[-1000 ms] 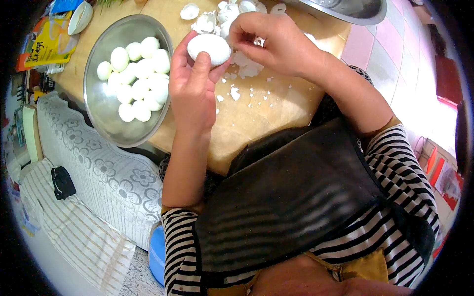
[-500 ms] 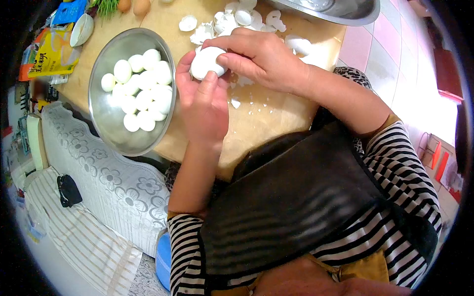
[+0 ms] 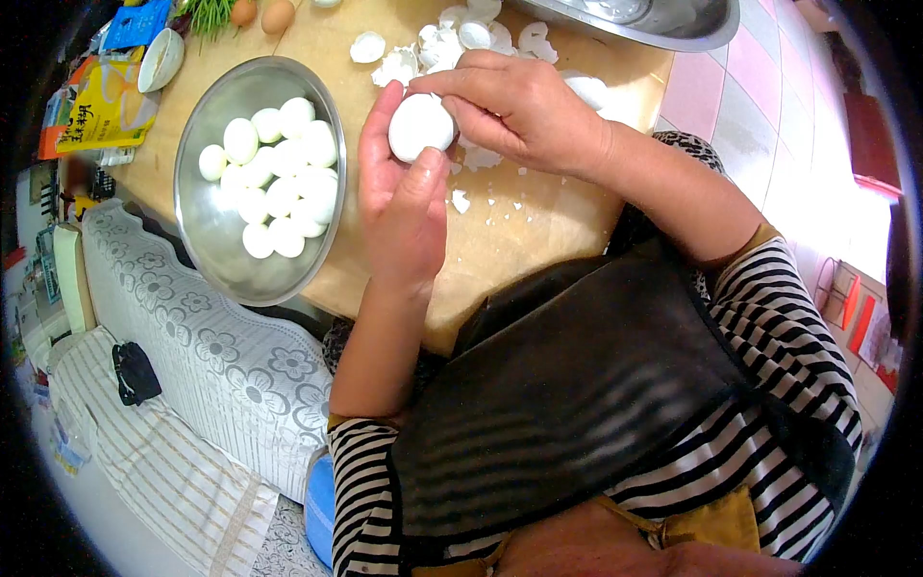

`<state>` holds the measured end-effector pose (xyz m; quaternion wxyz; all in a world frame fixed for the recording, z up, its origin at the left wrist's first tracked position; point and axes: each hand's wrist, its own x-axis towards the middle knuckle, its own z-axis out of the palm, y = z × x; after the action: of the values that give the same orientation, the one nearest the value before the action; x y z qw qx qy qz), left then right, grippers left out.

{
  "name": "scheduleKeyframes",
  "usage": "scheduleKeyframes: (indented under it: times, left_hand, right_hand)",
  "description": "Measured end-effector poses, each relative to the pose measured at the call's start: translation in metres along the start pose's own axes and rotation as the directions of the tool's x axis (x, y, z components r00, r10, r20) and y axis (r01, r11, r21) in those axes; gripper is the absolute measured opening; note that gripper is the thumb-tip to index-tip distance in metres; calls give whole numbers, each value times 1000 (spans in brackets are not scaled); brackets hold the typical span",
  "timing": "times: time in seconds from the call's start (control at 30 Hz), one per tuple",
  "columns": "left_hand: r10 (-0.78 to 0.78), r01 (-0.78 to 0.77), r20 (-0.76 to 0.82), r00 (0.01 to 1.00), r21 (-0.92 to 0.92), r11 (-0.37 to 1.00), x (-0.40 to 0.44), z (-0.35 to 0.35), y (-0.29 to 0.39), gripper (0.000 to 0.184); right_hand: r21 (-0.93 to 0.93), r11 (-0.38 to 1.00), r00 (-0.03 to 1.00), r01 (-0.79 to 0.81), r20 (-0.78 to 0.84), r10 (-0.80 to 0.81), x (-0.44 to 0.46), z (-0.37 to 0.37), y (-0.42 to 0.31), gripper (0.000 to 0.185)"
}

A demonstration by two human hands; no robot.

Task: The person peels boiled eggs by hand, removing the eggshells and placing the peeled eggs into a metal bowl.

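Observation:
A white egg (image 3: 421, 127) rests in my left hand (image 3: 404, 207), whose thumb presses its lower side while the fingers wrap behind it. My right hand (image 3: 529, 111) is closed at the egg's upper right edge, its fingertips and thumb touching it. Whether shell still covers part of the egg I cannot tell. Left of my hands stands a steel bowl (image 3: 207, 255) holding several peeled eggs (image 3: 282, 195). Broken eggshells (image 3: 440, 46) lie in a heap beyond my hands, and small shell bits (image 3: 461, 201) are scattered on the wooden table (image 3: 510, 250) below them.
A metal basin (image 3: 663, 27) stands at the table's far right corner. Along the far left are a white bowl (image 3: 162, 60), yellow packet (image 3: 104, 101), green stalks (image 3: 207, 14) and brown eggs (image 3: 278, 16). A patterned, cloth-covered seat (image 3: 207, 337) is beside the table.
The egg has turned and shifted slightly right in my left hand. My right fingers have slid from its top to its upper right edge.

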<state>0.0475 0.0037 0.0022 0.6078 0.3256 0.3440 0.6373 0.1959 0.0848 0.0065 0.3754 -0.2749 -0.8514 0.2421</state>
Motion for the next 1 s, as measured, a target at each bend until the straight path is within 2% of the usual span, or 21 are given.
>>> scheduleKeyframes:
  times: [0.27,0.33,0.47,0.67,0.83,0.87,0.93,1.0]
  left_hand:
    - [34,-32,-49,998,28,999,1,2,-1,55]
    - [53,-51,-45,998,41,998,1,3,-1,54]
    - [38,-38,-61,997,-4,999,2,1,-1,55]
    - [55,-55,-9,998,6,998,2,-4,-1,56]
    - [52,-52,-7,999,9,999,2,-5,-3,54]
    - [51,-51,-6,999,9,999,2,-4,-3,54]
    - [26,-26,-18,1000,18,1000,2,-4,-4,53]
    - [10,-9,-20,1000,33,999,1,-2,-3,53]
  right_hand:
    - [-43,999,998,-16,-63,13,1,-4,-1,20]
    - [6,996,995,-88,-48,89,2,-6,-3,16]
    - [131,990,998,-44,-44,50,4,-8,-2,16]
    - [247,959,990,-136,-13,143,3,-10,0,15]
    - [83,996,999,-11,-41,15,4,-10,2,9]
    - [83,996,999,-12,-42,16,3,-10,2,9]
    - [-44,999,999,3,-42,-5,2,-9,0,8]
    - [-61,998,998,29,-60,-33,2,-8,2,8]
